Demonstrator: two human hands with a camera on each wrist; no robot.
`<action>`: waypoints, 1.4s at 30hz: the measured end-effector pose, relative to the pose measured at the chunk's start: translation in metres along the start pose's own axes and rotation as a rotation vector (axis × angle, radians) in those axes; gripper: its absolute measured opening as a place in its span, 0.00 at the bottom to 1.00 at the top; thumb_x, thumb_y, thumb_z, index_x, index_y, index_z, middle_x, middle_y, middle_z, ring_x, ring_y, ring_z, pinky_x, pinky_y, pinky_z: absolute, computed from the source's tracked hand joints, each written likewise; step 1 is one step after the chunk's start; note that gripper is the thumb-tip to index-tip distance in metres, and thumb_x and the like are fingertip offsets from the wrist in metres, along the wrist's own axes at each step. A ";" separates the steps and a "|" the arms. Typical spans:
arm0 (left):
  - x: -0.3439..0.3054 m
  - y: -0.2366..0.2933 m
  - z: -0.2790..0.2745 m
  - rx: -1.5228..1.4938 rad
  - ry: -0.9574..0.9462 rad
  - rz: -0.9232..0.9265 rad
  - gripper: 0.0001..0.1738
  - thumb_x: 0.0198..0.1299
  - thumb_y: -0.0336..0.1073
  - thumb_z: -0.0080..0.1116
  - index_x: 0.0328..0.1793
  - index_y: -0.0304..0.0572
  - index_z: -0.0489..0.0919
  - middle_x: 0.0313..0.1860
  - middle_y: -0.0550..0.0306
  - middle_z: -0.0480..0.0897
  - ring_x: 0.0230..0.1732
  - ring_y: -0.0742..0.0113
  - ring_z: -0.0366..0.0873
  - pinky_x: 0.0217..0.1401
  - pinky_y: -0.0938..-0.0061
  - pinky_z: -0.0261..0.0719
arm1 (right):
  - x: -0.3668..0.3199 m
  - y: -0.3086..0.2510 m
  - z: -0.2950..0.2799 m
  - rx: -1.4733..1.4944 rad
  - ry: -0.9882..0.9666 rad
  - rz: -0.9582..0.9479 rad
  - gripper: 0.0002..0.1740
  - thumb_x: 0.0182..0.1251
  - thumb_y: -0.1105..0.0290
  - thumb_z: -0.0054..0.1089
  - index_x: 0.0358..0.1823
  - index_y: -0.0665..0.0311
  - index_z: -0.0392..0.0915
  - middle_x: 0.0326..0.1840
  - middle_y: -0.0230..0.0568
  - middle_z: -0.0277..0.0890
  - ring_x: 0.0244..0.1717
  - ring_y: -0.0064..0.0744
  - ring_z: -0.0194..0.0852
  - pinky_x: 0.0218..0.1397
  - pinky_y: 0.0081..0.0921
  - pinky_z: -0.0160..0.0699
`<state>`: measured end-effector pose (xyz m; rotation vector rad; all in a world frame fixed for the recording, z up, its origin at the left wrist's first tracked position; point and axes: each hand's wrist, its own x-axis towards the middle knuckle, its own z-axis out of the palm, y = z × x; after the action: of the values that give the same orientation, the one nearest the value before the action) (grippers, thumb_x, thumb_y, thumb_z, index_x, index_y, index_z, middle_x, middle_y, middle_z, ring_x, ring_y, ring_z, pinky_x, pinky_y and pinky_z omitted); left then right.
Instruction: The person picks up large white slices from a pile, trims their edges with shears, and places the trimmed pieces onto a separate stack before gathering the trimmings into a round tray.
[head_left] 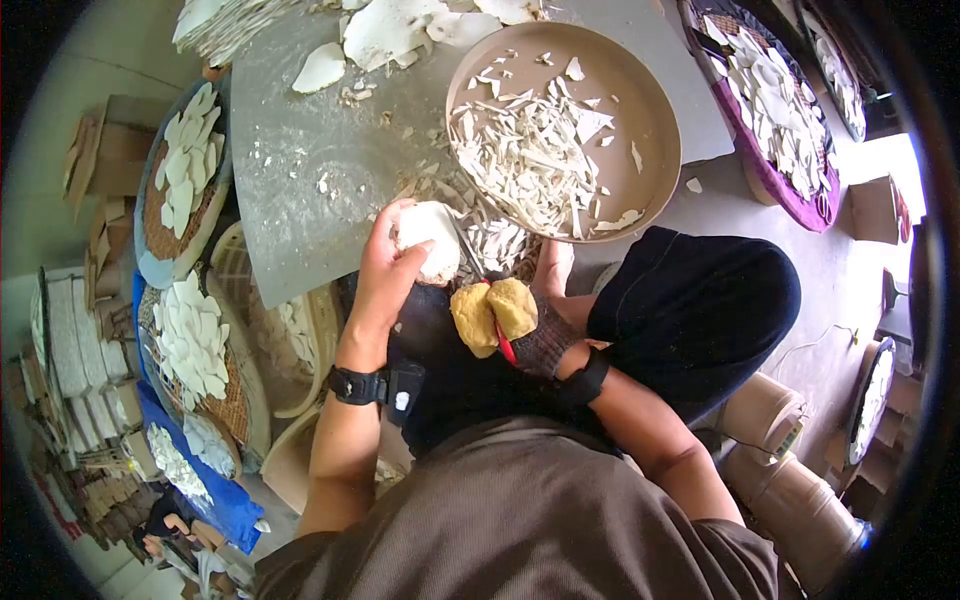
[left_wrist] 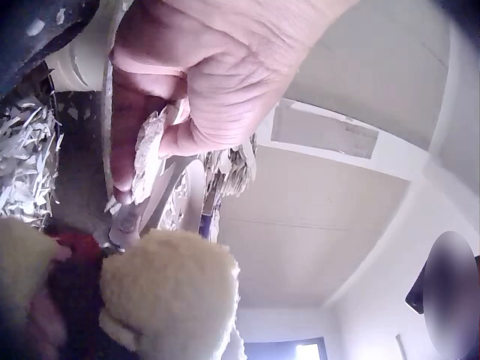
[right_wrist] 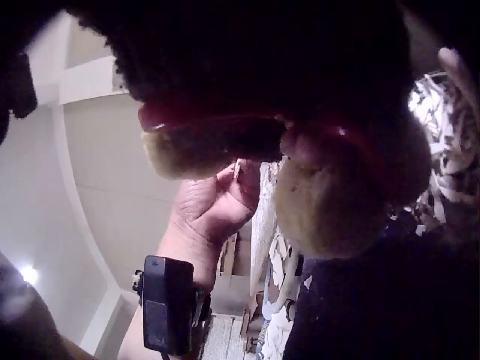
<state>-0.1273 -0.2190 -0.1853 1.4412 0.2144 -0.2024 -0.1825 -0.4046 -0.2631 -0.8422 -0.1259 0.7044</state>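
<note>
My left hand pinches a flat white slice with a rough, brownish edge, thumb on its face. In the left wrist view the slice shows edge-on between thumb and fingers. Gloved in dark knit, my right hand grips red-handled scissors whose handles are padded with yellow foam. The dark blades point up beside the slice's right edge. Seen from the right wrist, the red handle and foam are in deep shadow.
A round tan tray of white slivers sits on the grey table, with more slivers below its rim. Large white pieces lie at the table's far edge. Woven trays of slices stand at both sides.
</note>
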 end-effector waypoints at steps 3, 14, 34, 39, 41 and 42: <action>0.005 0.001 -0.007 0.005 -0.048 -0.021 0.27 0.55 0.20 0.51 0.63 0.34 0.62 0.52 0.53 0.73 0.50 0.70 0.74 0.50 0.76 0.76 | 0.002 0.013 -0.011 0.044 -0.009 0.002 0.18 0.73 0.62 0.43 0.54 0.67 0.70 0.54 0.43 0.74 0.55 0.32 0.72 0.58 0.27 0.71; 0.000 0.009 -0.005 0.077 -0.125 0.009 0.30 0.56 0.21 0.54 0.66 0.35 0.62 0.49 0.51 0.77 0.44 0.70 0.77 0.46 0.76 0.79 | 0.005 -0.001 -0.025 0.152 -0.013 0.081 0.22 0.68 0.56 0.46 0.54 0.66 0.69 0.51 0.46 0.74 0.51 0.36 0.75 0.56 0.31 0.74; 0.005 0.000 -0.019 -0.081 -0.025 -0.093 0.26 0.56 0.25 0.54 0.64 0.32 0.66 0.45 0.47 0.81 0.33 0.61 0.83 0.30 0.77 0.82 | 0.005 0.010 -0.019 0.014 0.000 -0.036 0.16 0.73 0.65 0.43 0.54 0.68 0.69 0.53 0.43 0.73 0.54 0.33 0.73 0.59 0.27 0.71; 0.011 0.003 -0.029 -0.083 -0.079 -0.132 0.27 0.56 0.25 0.55 0.64 0.34 0.67 0.45 0.48 0.81 0.33 0.62 0.83 0.29 0.78 0.82 | 0.005 0.011 -0.017 0.314 -0.076 -0.050 0.17 0.74 0.64 0.40 0.55 0.68 0.68 0.54 0.44 0.73 0.54 0.34 0.73 0.60 0.29 0.71; 0.011 0.007 -0.030 -0.050 -0.129 -0.140 0.27 0.56 0.25 0.55 0.64 0.34 0.67 0.46 0.48 0.81 0.35 0.62 0.83 0.31 0.77 0.82 | 0.009 0.016 -0.015 0.314 -0.104 -0.168 0.18 0.74 0.63 0.38 0.55 0.68 0.68 0.54 0.46 0.72 0.55 0.34 0.72 0.61 0.30 0.71; 0.010 0.012 -0.030 -0.029 -0.168 -0.153 0.27 0.57 0.26 0.55 0.64 0.35 0.67 0.46 0.48 0.81 0.36 0.62 0.83 0.33 0.77 0.83 | 0.012 0.016 -0.018 0.347 -0.135 -0.193 0.19 0.74 0.62 0.37 0.56 0.68 0.67 0.55 0.46 0.72 0.56 0.34 0.72 0.62 0.31 0.70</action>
<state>-0.1149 -0.1876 -0.1802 1.3719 0.1894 -0.4416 -0.1750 -0.4012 -0.2887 -0.4436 -0.1966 0.5795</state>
